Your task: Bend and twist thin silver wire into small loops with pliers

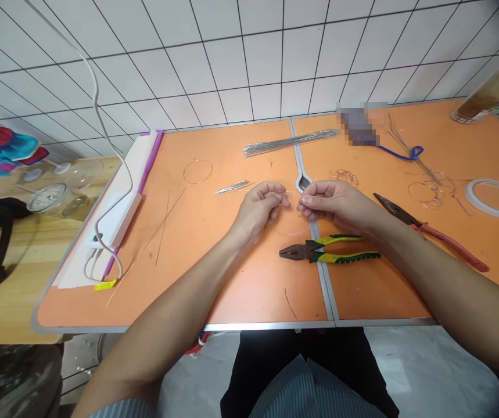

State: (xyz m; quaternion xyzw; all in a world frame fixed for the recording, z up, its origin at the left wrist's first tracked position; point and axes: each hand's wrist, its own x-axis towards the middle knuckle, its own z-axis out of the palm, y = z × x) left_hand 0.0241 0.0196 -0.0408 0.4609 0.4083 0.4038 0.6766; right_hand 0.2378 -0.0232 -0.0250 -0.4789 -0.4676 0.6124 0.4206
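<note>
At the far left, a heap of blue and red cloth (0, 148) lies at the upper left of the frame, above a wooden tabletop (22, 307) that holds round glassware (64, 194). Next comes an orange folding table (79, 299), with a white power strip (116, 217) along its left side and a white cable (96, 110) rising from it. Loose straight wires (162, 226) lie at lower left of the table's middle, a wire ring (197, 171) lies higher up, and a small bundle of short wires (232, 187) lies just beyond the left hand (258, 212). That hand's fingers (275, 191) are closed in a narrow pinch on a thin wire loop (290, 232), which sits at frame center and curves down below both hands. The right hand (336, 203) pinches the same thin wire near its end, its fingers (310, 200) held narrow. Just below them lie yellow-and-green-handled lineman's pliers (319, 249), touching neither hand, and a bundle of steel rods (290, 142) lies farther up. To the right are red-handled pliers (441, 235), tangled wire scraps (427, 191), a blue cord (399, 152), a blurred object (358, 125), a roll of clear tape (495, 197) and, at upper right, a glass jar (480, 93).
</note>
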